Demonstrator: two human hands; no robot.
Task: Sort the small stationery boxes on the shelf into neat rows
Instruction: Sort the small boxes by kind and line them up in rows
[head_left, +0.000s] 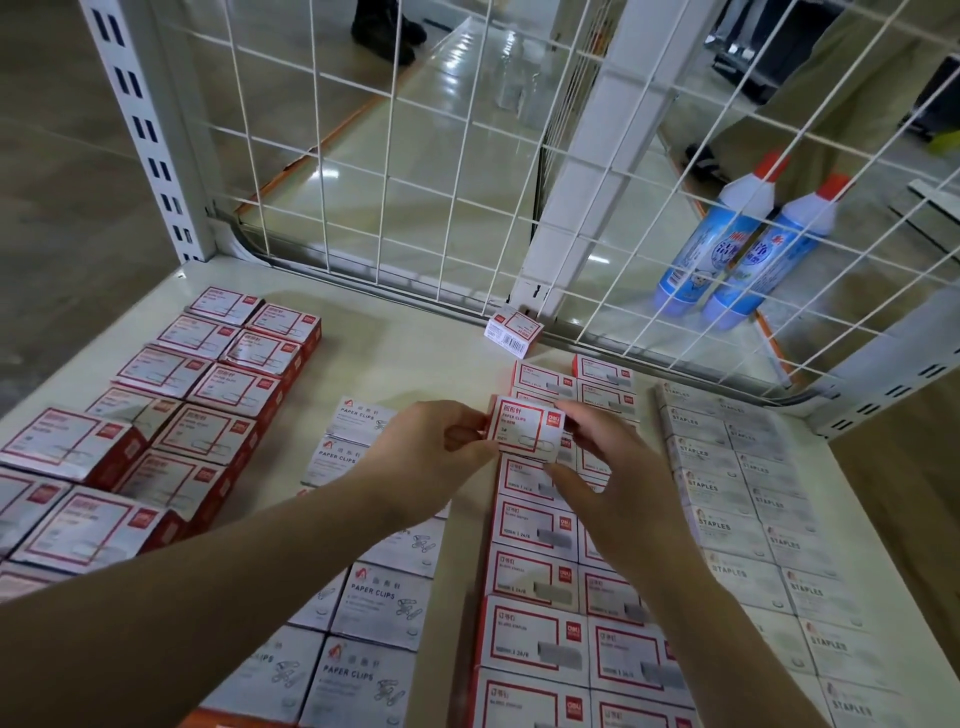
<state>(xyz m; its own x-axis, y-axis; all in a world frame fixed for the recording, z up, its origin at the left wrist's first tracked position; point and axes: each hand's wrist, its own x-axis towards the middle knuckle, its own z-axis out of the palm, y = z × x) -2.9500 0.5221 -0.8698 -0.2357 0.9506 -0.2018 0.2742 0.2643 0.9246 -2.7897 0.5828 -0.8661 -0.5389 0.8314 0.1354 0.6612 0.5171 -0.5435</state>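
Note:
Both hands hold one small red-and-white paper clip box (524, 426) above the middle of the cream shelf (415, 343). My left hand (426, 452) pinches its left edge; my right hand (602, 467) grips its right and lower sides. Under the held box run two rows of red-framed staple boxes (535, 577). Left of them lie white paper clip boxes (374, 608). Larger red-and-white boxes (208, 395) fill the left side in rows. White staples boxes (748, 499) line the right. One small box (513, 331) lies alone, askew, by the back wire.
A white wire grid (467, 156) closes the shelf's back and right side. Behind it stand two blue cleaner bottles (737, 244) with red caps. A slotted white upright (145, 130) stands at the back left. A person's dark shoes (384, 31) are on the floor beyond.

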